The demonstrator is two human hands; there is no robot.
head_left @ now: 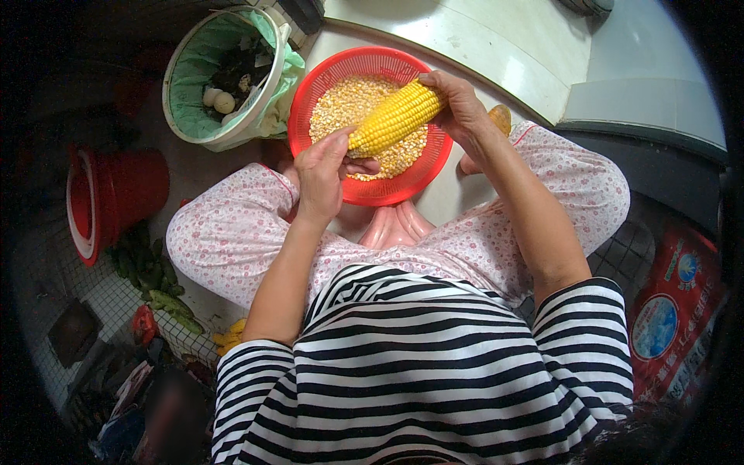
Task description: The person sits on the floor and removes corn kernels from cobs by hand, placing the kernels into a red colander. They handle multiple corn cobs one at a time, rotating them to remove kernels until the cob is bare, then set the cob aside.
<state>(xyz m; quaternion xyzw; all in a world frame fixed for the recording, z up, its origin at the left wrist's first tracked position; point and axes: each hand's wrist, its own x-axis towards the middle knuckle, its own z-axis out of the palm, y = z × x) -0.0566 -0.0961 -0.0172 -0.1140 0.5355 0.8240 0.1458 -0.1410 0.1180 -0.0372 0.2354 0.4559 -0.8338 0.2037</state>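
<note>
A yellow ear of corn (395, 118), husked and with its rows of kernels showing, is held slantwise between my two hands. My right hand (459, 104) grips its thick upper end. At the narrower lower end, my left hand (326, 174) has its thumb against the tip and its fingers beneath. Directly under the ear stands a red plastic colander (372, 195) with slotted sides. Loose corn kernels (343, 104) cover its bottom; the ear and my hands hide part of them.
A waste bin (174, 96) with a green liner, holding dark scraps and pale rounded shells, stands beside the colander. Leftward are a red bucket (131, 186), green vegetables (174, 308) and bananas (231, 336). A red sack (668, 325) bearing writing lies at right. Pink plastic (395, 226) shows between my legs.
</note>
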